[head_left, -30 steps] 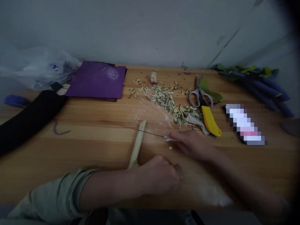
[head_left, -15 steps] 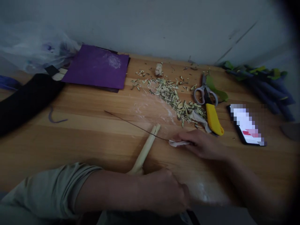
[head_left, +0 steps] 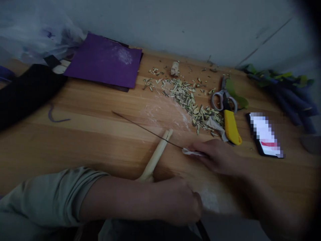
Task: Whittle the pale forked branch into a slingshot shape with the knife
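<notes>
A thin dark blade (head_left: 140, 126) with a pale wrapped end lies across the split tip of a light wooden stick (head_left: 156, 155). My right hand (head_left: 217, 155) is closed on the blade's wrapped end, to the right of the stick. At the table's front edge my left hand (head_left: 178, 201) is closed in a fist, its fingers turned down and away. The stick's lower end passes behind my left forearm. A dark bar shows just below my left hand; whether the fingers hold it is hidden.
Wood chips (head_left: 185, 95), a small wood block (head_left: 175, 68), scissors (head_left: 223, 98) and a yellow-handled cutter (head_left: 232, 129) lie beyond the stick. A phone (head_left: 267, 135) and bluish stems (head_left: 288, 95) are right. Purple sheet (head_left: 105, 62) and plastic bag (head_left: 37, 36) are back left.
The view has shifted slightly, so the far objects sit a little higher on the left and farther right. Both hands keep nearly the same pose, and the blade still crosses the stick's tip.
</notes>
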Demonstrator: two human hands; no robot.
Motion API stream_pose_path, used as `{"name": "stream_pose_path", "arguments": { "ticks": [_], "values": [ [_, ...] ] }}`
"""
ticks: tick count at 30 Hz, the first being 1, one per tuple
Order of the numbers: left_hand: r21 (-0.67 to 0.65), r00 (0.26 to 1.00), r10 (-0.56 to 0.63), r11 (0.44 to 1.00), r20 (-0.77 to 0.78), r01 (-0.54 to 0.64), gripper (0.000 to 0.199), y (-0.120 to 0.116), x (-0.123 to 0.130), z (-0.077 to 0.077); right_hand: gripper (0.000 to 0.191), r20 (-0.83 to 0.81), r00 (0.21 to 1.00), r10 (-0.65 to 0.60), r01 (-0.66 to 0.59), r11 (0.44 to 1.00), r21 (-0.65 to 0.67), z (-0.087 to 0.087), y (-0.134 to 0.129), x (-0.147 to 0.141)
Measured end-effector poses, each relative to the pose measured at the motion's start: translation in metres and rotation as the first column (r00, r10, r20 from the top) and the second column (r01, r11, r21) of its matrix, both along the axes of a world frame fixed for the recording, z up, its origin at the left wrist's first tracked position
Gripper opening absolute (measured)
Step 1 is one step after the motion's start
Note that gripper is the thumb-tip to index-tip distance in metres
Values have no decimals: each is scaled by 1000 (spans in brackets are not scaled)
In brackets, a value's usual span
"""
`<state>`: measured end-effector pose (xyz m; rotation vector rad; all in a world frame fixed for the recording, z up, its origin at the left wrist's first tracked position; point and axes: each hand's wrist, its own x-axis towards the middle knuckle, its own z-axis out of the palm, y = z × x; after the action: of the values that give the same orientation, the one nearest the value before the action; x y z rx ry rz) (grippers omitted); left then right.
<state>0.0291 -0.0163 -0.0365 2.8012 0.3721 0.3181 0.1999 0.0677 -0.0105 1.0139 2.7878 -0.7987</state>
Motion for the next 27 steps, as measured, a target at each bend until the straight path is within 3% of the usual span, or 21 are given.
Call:
{"name": "stream_pose_path", "arguments": {
  "ticks": [4, 8, 10, 15, 18, 20, 21, 23, 25, 27],
  "values": [
    [27, 1000, 16, 1000, -17, -16, 8, 2, 0, 1, 20, 31, 998, -49, 44, 987, 155, -4, -10, -15],
    [-8, 1000, -11, 1000, 21, 11, 16, -1, -3, 6, 20, 24, 1000, 13, -14, 1000, 26, 1, -6, -9],
    [38, 998, -8, 999, 67, 6, 22, -3, -4, 11, 18, 29, 999, 30, -31, 999, 18, 4, -4, -4],
    [224, 964, 122, 959, 234, -176, 40, 3, -9, 34, 16, 12, 999, -35, 34, 997, 71, 1, -3, -1],
    [134, 927, 215, 955, 306, -266, 40, 14, -19, 53, 16, -23, 998, -61, 63, 996, 70, -3, -3, -1],
    [-68, 884, 331, 942, 331, -328, 43, 23, -32, 64, 15, -50, 995, -82, 86, 993, 86, -5, -3, 0],
    [-211, 848, 420, 906, 325, -367, 44, 28, -39, 68, 15, -62, 993, -101, 107, 990, 96, -6, -2, -1],
    [-470, 768, 577, 779, 278, -415, 39, 38, -56, 71, 16, -86, 985, -150, 158, 983, 98, -7, -2, -2],
    [-702, 692, 672, 626, 266, -338, 34, 47, -71, 67, 18, -113, 974, -195, 202, 978, 57, -6, -3, -6],
    [-846, 686, 710, 457, 160, -276, 28, 54, -83, 58, 17, -143, 962, -232, 236, 972, 7, -4, -4, -11]
  ]
}}
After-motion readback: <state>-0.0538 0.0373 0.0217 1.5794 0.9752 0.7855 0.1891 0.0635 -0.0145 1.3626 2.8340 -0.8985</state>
